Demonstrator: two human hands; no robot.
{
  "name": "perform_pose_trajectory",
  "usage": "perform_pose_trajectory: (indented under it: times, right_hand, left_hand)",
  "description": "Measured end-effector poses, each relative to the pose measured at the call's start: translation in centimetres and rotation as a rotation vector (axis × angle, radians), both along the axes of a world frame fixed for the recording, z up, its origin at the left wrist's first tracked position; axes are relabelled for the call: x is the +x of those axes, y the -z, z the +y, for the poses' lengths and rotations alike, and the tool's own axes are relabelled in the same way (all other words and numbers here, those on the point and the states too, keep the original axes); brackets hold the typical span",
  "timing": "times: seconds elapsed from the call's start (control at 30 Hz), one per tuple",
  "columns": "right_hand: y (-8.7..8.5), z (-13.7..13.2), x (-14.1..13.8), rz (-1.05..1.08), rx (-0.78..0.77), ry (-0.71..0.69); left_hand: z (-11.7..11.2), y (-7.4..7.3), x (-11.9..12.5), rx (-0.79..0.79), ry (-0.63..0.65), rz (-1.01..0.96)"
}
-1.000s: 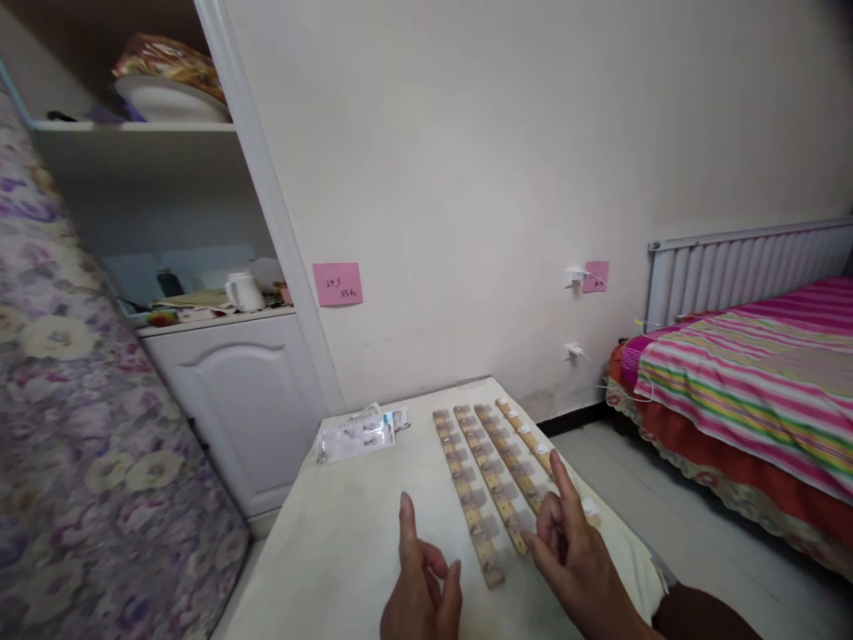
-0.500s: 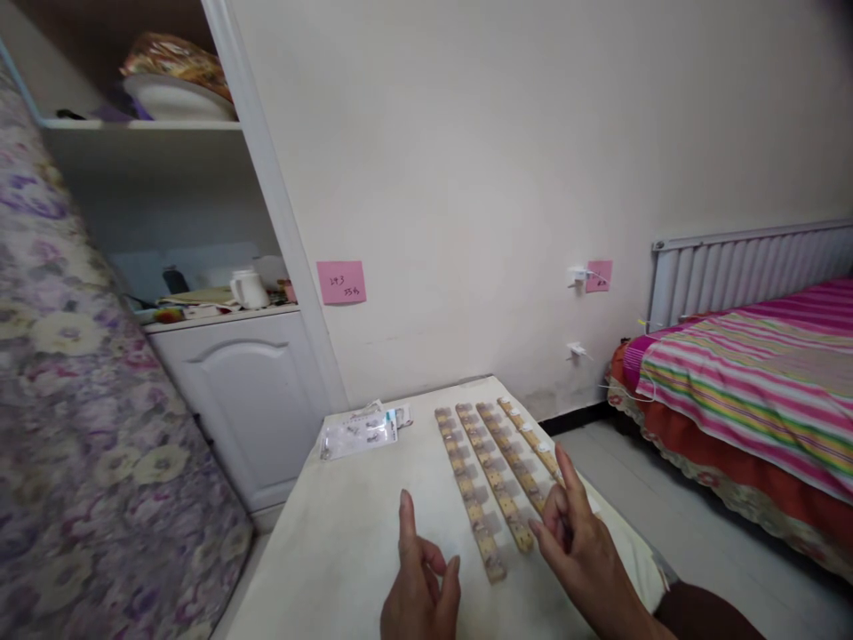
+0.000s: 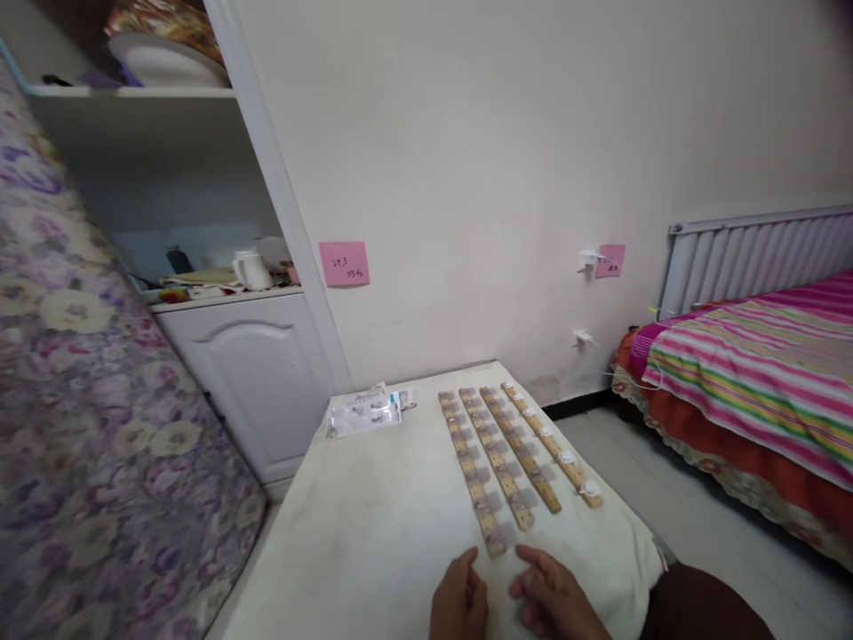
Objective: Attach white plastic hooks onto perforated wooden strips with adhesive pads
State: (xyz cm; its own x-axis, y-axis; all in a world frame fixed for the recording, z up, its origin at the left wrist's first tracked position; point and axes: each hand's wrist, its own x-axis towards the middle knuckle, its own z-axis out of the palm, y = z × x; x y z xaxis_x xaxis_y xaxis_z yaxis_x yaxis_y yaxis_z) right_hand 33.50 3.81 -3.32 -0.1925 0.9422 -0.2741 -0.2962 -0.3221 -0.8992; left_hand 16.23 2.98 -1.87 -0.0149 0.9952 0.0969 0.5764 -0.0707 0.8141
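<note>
Several wooden strips [image 3: 506, 458] with small fittings lie side by side on a white table [image 3: 373, 533]. The rightmost strip [image 3: 553, 444] carries white round caps. My left hand [image 3: 459, 600] rests low at the table's near edge, fingers together and curled down, just short of the leftmost strip's near end. My right hand [image 3: 553, 597] lies beside it, fingers loosely bent, nothing visible in it. Both hands are partly cut off by the frame's bottom edge.
Clear plastic packets [image 3: 365, 414] lie at the table's far left corner. A floral mattress [image 3: 80, 400] leans at the left, a white cabinet [image 3: 246, 373] with a mug [image 3: 248, 268] stands behind. A striped bed [image 3: 760, 373] and radiator [image 3: 753, 258] are at the right. Pink notes [image 3: 344, 263] stick on the wall.
Both hands have dropped from a raised, finger-pointing pose down to the table's near edge. The view has tilted slightly, showing the strips in full.
</note>
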Motion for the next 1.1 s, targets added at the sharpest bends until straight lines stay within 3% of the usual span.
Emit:
perform_pose_trajectory:
  times: [0.23,0.4,0.63,0.87,0.97,1.1]
  right_hand:
    - [-1.1,-0.1,-0.3,0.202,-0.179,0.044]
    - [-0.9,-0.3,-0.4,0.263,-0.231,0.056]
    - [-0.6,-0.5,-0.6,0.257,-0.191,0.09]
    - [0.5,-0.1,-0.4,0.289,-0.122,0.038]
    - [1.2,0.0,-0.3,0.293,-0.104,0.01]
    - [1.0,-0.1,-0.3,0.315,-0.098,-0.005]
  left_hand:
    - [1.3,0.4,2.0,-0.248,-0.026,-0.065]
    - [1.8,0.4,2.6,-0.352,-0.036,-0.198]
    - [1.7,-1.6,2.5,-0.103,-0.038,0.018]
    - [2.0,-3.4,3.9,-0.064,0.043,0.299]
    - [2.5,-3.6,4.2,-0.063,0.067,0.352]
    - [2.8,-3.0,4.0,-0.024,0.043,0.274]
